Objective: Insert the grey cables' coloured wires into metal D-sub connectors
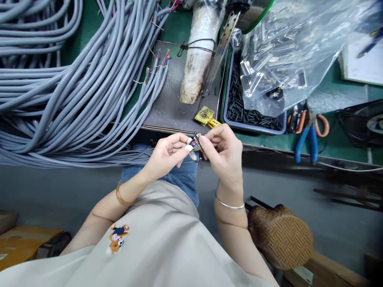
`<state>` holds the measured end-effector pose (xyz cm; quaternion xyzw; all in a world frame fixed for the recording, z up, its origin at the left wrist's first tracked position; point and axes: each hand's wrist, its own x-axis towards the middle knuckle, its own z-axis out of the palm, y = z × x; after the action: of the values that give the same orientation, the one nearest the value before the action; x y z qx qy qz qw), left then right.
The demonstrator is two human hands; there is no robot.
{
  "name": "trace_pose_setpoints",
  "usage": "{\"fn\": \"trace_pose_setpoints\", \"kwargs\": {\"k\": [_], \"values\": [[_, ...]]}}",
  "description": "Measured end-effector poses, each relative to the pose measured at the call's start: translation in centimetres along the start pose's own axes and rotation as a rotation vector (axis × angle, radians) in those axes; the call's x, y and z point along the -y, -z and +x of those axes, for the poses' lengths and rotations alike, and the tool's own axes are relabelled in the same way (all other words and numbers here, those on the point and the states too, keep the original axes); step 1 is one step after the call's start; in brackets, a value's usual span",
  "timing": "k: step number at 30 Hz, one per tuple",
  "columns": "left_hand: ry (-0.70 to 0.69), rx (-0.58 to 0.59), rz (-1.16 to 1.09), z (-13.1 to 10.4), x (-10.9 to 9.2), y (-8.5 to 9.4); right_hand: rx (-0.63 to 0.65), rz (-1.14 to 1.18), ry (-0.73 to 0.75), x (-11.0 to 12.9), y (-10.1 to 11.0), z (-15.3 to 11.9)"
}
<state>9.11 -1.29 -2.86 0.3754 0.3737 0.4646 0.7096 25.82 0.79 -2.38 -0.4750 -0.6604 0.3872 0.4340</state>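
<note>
Grey cables (98,79) heap across the bench (344,141) at your left. Your left hand (167,153), fingers curled and thumb closed in, pinches the thin red, green and blue wires (195,146). Between your hands, by the bench's near edge, is a small dark connector (196,139), its row of pins comb-like, long axis slanting from upper left to lower right. Your right hand (225,150) nips it between thumb and fingertip.
</note>
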Motion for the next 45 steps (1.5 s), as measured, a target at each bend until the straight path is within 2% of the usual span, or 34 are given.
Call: {"fn": "trace_pose_setpoints", "kwargs": {"k": [6, 11, 19, 25, 28, 31, 33, 35, 38, 45], "values": [[0.047, -0.049, 0.052, -0.2, 0.3, 0.4, 0.001, -0.076, 0.026, 0.3, 0.0, 0.0], [0.080, -0.029, -0.006, -0.2, 0.3, 0.6, 0.003, -0.102, 0.045, 0.4, 0.0, 0.0], [0.206, 0.017, -0.117, -0.2, -0.1, 1.0, 0.011, -0.189, 0.078, 0.9, -0.3, 0.0], [0.108, -0.023, -0.028, -0.5, 0.7, 1.3, -0.022, -0.169, 0.083, 0.8, -0.1, 0.2], [0.036, -0.123, 0.137, -0.8, 1.1, 1.3, -0.039, -0.152, 0.051, 0.8, 0.1, 0.3], [-0.110, -0.218, 0.351, -1.3, 1.5, 1.3, -0.032, -0.141, 0.015, 0.9, 0.1, 0.2], [-0.196, -0.239, 0.469, -1.6, 1.6, 1.3, -0.027, -0.135, 0.008, 1.0, 0.0, 0.1], [-0.224, -0.217, 0.521, -1.8, 1.7, 1.3, -0.024, -0.137, 0.003, 0.9, -0.1, 0.1], [-0.145, -0.141, 0.441, -1.8, 1.5, 1.5, -0.012, -0.138, -0.003, 0.9, -0.1, 0.1], [0.160, 0.043, 0.021, -1.2, 0.7, 2.5, 0.032, -0.080, -0.017, 1.2, -0.2, 0.2]]}}
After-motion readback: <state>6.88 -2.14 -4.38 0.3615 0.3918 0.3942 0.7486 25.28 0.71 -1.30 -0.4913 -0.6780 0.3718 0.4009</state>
